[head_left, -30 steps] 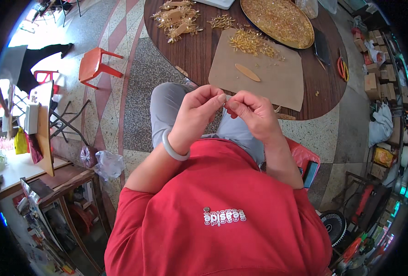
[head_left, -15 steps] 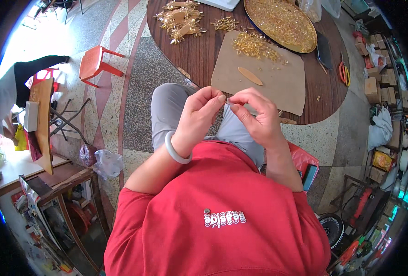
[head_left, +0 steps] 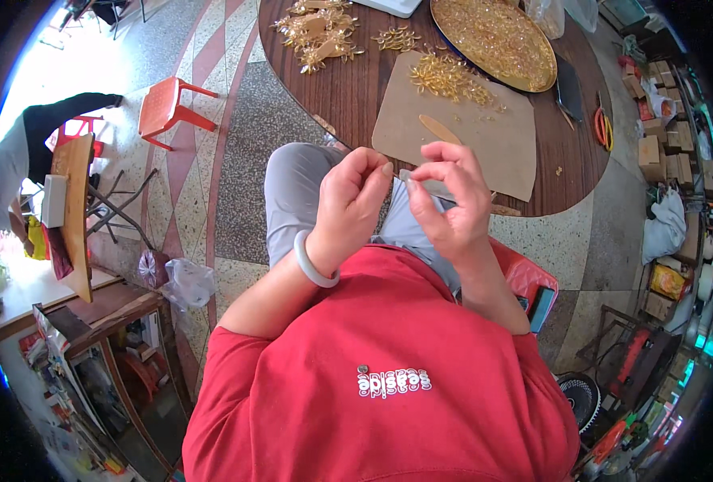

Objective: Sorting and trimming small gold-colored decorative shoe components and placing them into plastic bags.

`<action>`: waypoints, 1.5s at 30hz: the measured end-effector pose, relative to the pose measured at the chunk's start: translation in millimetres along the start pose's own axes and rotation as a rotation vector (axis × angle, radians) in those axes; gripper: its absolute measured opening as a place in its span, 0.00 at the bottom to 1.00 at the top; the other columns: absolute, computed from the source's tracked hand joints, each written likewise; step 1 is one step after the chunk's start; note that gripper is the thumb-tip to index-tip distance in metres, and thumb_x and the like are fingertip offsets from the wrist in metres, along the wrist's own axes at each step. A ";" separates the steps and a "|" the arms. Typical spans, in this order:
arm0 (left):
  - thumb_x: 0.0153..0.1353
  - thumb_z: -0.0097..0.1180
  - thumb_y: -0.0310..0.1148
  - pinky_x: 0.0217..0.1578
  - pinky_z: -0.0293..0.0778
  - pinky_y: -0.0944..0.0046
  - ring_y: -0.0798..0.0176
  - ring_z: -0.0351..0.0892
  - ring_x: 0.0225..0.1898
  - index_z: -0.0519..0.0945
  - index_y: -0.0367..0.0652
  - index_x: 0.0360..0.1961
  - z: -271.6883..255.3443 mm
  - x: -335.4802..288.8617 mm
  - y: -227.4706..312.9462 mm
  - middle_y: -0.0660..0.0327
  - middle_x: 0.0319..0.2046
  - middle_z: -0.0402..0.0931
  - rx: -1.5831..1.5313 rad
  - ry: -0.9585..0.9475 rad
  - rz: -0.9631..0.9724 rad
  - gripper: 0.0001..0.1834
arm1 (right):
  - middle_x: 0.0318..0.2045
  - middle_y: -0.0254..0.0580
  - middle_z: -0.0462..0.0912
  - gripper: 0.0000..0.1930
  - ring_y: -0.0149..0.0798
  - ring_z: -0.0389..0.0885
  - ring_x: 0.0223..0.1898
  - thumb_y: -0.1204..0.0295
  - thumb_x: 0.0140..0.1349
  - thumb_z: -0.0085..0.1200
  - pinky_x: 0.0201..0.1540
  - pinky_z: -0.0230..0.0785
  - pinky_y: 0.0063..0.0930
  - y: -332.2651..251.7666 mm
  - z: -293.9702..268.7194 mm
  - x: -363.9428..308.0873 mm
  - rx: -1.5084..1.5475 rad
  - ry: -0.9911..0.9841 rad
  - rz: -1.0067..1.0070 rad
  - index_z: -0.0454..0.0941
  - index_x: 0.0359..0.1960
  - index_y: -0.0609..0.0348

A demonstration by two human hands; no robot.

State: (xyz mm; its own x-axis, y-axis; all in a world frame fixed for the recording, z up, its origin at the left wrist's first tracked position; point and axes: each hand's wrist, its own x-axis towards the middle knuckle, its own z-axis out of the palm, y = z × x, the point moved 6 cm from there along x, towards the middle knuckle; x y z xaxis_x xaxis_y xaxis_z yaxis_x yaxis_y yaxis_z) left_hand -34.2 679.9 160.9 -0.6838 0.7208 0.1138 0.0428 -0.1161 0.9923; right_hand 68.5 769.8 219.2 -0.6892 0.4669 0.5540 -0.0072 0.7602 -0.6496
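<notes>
both hands are raised over the lap, just short of the round worktop [head_left: 348, 88] edge. the left hand [head_left: 355, 201] has its fingers curled, thumb and forefinger pinched together on something too small to make out. the right hand [head_left: 446, 202] pinches a thin grey strip [head_left: 433, 188] that runs between the two hands, fingertips nearly touching. a pale bangle [head_left: 312, 261] sits on the left wrist. beyond the hands a brown mat [head_left: 485, 140] lies on the worktop with a heap of golden pieces [head_left: 449, 78] and a flat wooden stick [head_left: 439, 128]; a round tray [head_left: 493, 36] of more golden pieces stands behind it.
</notes>
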 end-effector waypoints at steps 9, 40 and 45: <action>0.60 0.49 0.27 0.23 0.60 0.77 0.79 0.62 0.24 0.73 0.36 0.28 1.7 -3.1 3.1 0.71 0.22 0.68 -0.255 -0.030 -0.177 0.06 | 0.32 0.40 0.77 0.05 0.40 0.75 0.34 0.78 0.49 0.56 0.35 0.64 0.26 1.3 14.6 -8.6 -0.087 -0.118 -0.109 0.75 0.29 0.61; 0.58 0.50 0.23 0.20 0.61 0.78 0.81 0.62 0.21 0.75 0.34 0.32 6.3 -4.8 0.9 0.72 0.19 0.68 -0.251 -0.025 -0.183 0.04 | 0.22 0.34 0.75 0.07 0.36 0.74 0.25 0.81 0.41 0.58 0.33 0.63 0.28 -0.8 2.1 -1.2 -0.195 0.039 -0.154 0.75 0.23 0.57; 0.55 0.52 0.24 0.19 0.57 0.79 0.81 0.62 0.19 0.77 0.36 0.35 11.5 -6.1 -6.1 0.72 0.21 0.70 -0.439 -0.083 -0.361 0.07 | 0.22 0.35 0.75 0.06 0.36 0.73 0.25 0.81 0.42 0.56 0.34 0.63 0.27 3.8 -0.3 -1.9 -0.166 0.041 -0.136 0.75 0.23 0.57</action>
State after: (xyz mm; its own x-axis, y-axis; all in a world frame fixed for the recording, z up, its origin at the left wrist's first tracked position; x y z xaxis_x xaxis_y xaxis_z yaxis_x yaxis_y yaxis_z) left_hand -21.9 684.1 154.7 -0.5388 0.8164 -0.2078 -0.5019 -0.1130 0.8575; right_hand 70.0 772.0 215.9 -0.6599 0.3704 0.6537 0.0233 0.8797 -0.4749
